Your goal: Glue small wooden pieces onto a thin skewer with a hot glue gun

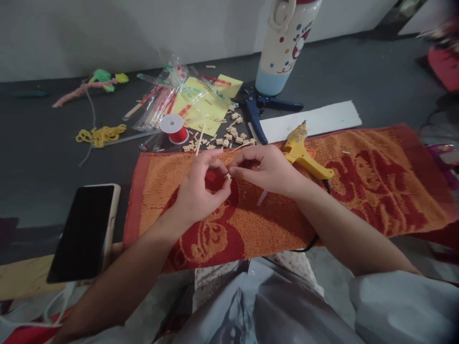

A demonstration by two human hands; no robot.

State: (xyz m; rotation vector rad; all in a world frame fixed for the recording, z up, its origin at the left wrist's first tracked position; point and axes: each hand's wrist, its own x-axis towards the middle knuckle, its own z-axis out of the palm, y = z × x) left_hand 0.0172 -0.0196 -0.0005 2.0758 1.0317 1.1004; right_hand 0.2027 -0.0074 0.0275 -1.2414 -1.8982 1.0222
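My left hand [202,184] and my right hand [267,169] meet over the orange and red towel [279,220]. Between their fingertips is a small pale wooden piece [228,176], mostly hidden by the fingers. The left thumb and fingers close around it from one side, while the right thumb and forefinger pinch at its upper edge. A thin wooden stick [200,139] shows just behind my left hand. Close to my right wrist, a yellow glue gun [303,155] lies on the towel, and a clear glue stick [262,197] shows below that hand.
Cut wooden bits [229,138] lie scattered behind the towel, near a red thread spool [175,129] and blue cutting pliers [256,112]. Farther back stand a bottle [283,52] and plastic-wrapped sticks [161,105]. A phone [86,229] lies left; a white strip [315,119] lies right.
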